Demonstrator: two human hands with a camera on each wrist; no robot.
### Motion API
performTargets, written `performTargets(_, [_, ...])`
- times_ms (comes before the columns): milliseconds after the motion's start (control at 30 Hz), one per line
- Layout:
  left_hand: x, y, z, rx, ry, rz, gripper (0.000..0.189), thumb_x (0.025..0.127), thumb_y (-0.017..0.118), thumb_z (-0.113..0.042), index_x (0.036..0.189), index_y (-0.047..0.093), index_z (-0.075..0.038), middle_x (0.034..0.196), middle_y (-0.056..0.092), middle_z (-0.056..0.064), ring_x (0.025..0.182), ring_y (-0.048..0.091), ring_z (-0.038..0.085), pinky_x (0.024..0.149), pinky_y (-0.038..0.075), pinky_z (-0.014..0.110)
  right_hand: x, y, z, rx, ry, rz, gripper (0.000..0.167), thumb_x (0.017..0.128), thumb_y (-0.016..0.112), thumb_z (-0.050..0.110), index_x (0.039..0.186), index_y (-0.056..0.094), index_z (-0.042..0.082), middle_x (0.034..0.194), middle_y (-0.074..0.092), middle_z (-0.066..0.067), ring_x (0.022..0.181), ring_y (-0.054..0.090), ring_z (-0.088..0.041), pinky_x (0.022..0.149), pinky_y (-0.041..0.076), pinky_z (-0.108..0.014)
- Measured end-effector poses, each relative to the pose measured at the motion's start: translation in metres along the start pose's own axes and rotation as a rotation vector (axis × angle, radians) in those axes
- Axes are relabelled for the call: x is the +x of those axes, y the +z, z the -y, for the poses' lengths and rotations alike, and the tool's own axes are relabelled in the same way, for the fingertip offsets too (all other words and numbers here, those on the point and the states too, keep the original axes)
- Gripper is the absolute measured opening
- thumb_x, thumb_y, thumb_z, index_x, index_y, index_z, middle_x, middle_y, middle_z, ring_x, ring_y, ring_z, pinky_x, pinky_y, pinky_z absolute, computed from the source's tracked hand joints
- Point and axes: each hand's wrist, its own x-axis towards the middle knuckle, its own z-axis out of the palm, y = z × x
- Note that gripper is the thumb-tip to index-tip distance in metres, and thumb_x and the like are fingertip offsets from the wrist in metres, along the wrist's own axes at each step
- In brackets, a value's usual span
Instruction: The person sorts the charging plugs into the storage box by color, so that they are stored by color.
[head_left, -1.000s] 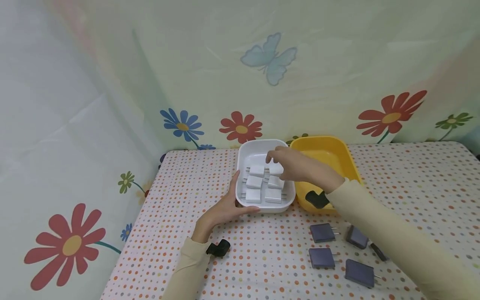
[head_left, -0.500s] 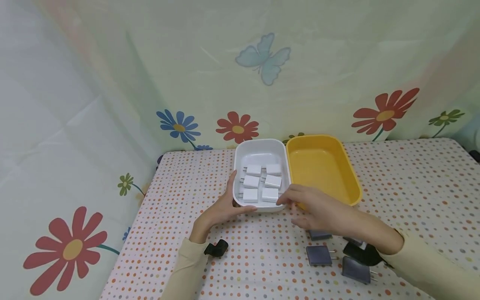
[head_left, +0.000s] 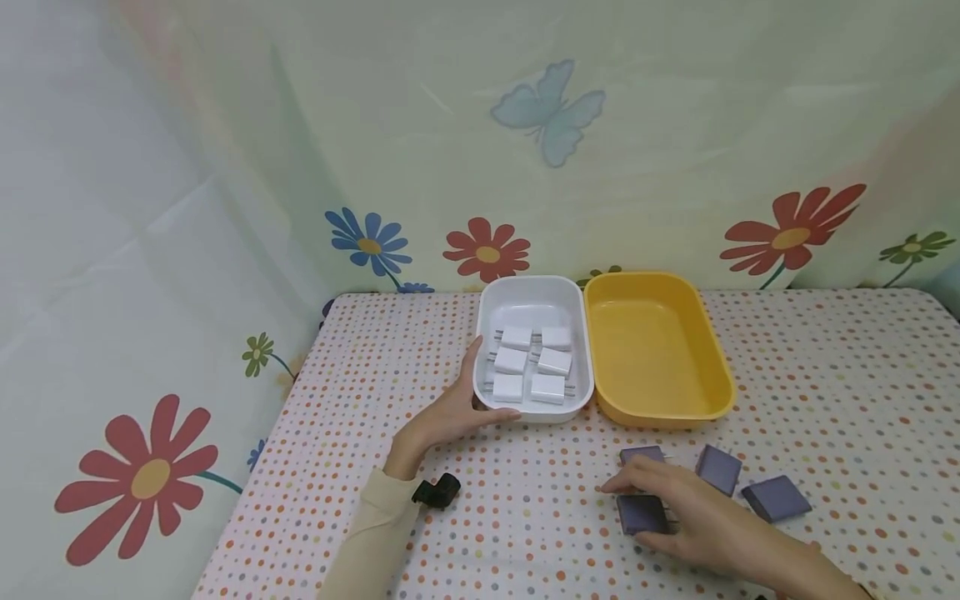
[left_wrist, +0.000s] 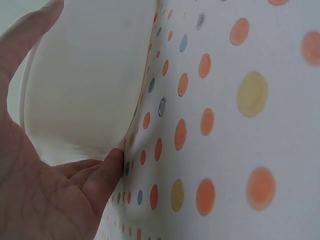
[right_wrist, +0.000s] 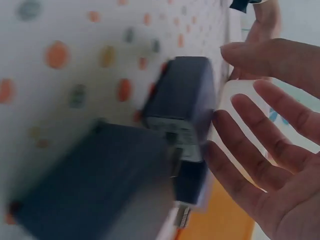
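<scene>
Several white plug adapters [head_left: 511, 361] lie in two columns inside a white tray [head_left: 534, 289]. My left hand [head_left: 447, 410] spans the tray's near left corner, thumb along the front wall and fingers along the left side; the left wrist view shows the fingertips low against the tray wall [left_wrist: 90, 75]. Over the dark purple adapters on the cloth, my right hand [head_left: 701, 517] reaches with spread fingers. One dark adapter [head_left: 642, 515] sits between its thumb and fingers, and the right wrist view shows the straight fingers [right_wrist: 280, 150] beside a dark adapter [right_wrist: 177, 95] without gripping it.
A yellow tray [head_left: 720, 392] stands against the white tray's right side. More dark adapters lie near the right hand, one [head_left: 718, 469] behind it and another [head_left: 777, 498] to its right. A dotted cloth [head_left: 540, 517] covers the table; a flowered curtain [head_left: 420, 150] hangs behind.
My right hand has left the white tray and moved down and right to the dark adapters. The left hand stays at the tray's corner, and the white adapters lie as before.
</scene>
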Motion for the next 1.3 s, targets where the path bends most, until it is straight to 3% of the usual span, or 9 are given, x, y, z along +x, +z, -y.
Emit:
performTargets(167, [-0.001, 0.000, 0.000, -0.003, -0.027, -0.009, 0.128, 0.089, 0.086, -0.039, 0.166, -0.016, -0.030, 0.175, 0.011, 0.000, 0.156, 0.025, 0.026, 0.122, 0.024, 0.056, -0.009, 0.006, -0.010, -0.004, -0.019, -0.044, 0.047, 0.080, 0.092, 0.018, 0.122, 0.071, 0.020, 0.117, 0.063, 0.010, 0.102, 0.059, -0.003, 0.081, 0.057, -0.030])
performTargets(333, [-0.002, 0.001, 0.001, -0.013, -0.019, -0.009, 0.127, 0.089, 0.085, -0.037, 0.166, -0.016, -0.029, 0.175, 0.011, -0.001, 0.156, 0.026, 0.025, 0.122, 0.025, 0.056, -0.014, 0.014, -0.017, -0.045, 0.017, -0.100, 0.048, 0.077, 0.093, 0.015, 0.119, 0.072, 0.021, 0.119, 0.064, 0.009, 0.107, 0.060, -0.004, 0.084, 0.058, -0.034])
performTargets(500, [-0.001, 0.000, 0.001, -0.017, 0.001, 0.000, 0.127, 0.090, 0.085, -0.036, 0.166, -0.017, -0.028, 0.175, 0.010, 0.000, 0.157, 0.023, 0.025, 0.123, 0.023, 0.056, -0.015, 0.021, -0.020, -0.083, 0.066, -0.093, 0.049, 0.077, 0.094, 0.015, 0.121, 0.072, 0.019, 0.120, 0.063, 0.008, 0.100, 0.056, -0.002, 0.081, 0.057, -0.034])
performTargets(700, [-0.001, 0.000, -0.001, -0.017, 0.021, 0.005, 0.126, 0.091, 0.084, -0.033, 0.166, -0.017, -0.026, 0.175, 0.011, 0.003, 0.157, 0.023, 0.027, 0.123, 0.022, 0.057, -0.019, 0.028, -0.022, -0.116, 0.030, -0.150, 0.052, 0.074, 0.095, 0.015, 0.121, 0.073, 0.020, 0.119, 0.063, 0.009, 0.105, 0.058, -0.003, 0.086, 0.058, -0.035])
performTargets(933, [-0.001, 0.000, -0.001, -0.011, 0.016, 0.009, 0.127, 0.091, 0.084, -0.034, 0.166, -0.018, -0.027, 0.175, 0.011, 0.002, 0.156, 0.024, 0.026, 0.123, 0.023, 0.057, -0.018, 0.027, -0.023, -0.139, 0.042, -0.144, 0.052, 0.074, 0.096, 0.016, 0.121, 0.073, 0.020, 0.121, 0.063, 0.008, 0.106, 0.059, -0.005, 0.086, 0.058, -0.037])
performTargets(1133, [0.000, 0.000, -0.002, -0.024, 0.017, 0.009, 0.127, 0.091, 0.085, -0.033, 0.166, -0.017, -0.028, 0.175, 0.012, 0.001, 0.156, 0.025, 0.026, 0.123, 0.023, 0.056, -0.015, 0.023, -0.021, -0.101, 0.047, -0.094, 0.049, 0.076, 0.093, 0.015, 0.121, 0.073, 0.017, 0.117, 0.061, 0.007, 0.086, 0.048, 0.002, 0.067, 0.046, -0.024])
performTargets(1300, [0.001, 0.000, -0.002, -0.019, 0.006, 0.010, 0.127, 0.091, 0.084, -0.034, 0.166, -0.018, -0.028, 0.175, 0.011, 0.000, 0.157, 0.024, 0.025, 0.123, 0.023, 0.056, -0.015, 0.018, -0.017, -0.062, 0.040, -0.075, 0.049, 0.078, 0.092, 0.016, 0.122, 0.073, 0.019, 0.116, 0.060, 0.008, 0.082, 0.046, 0.003, 0.064, 0.044, -0.022])
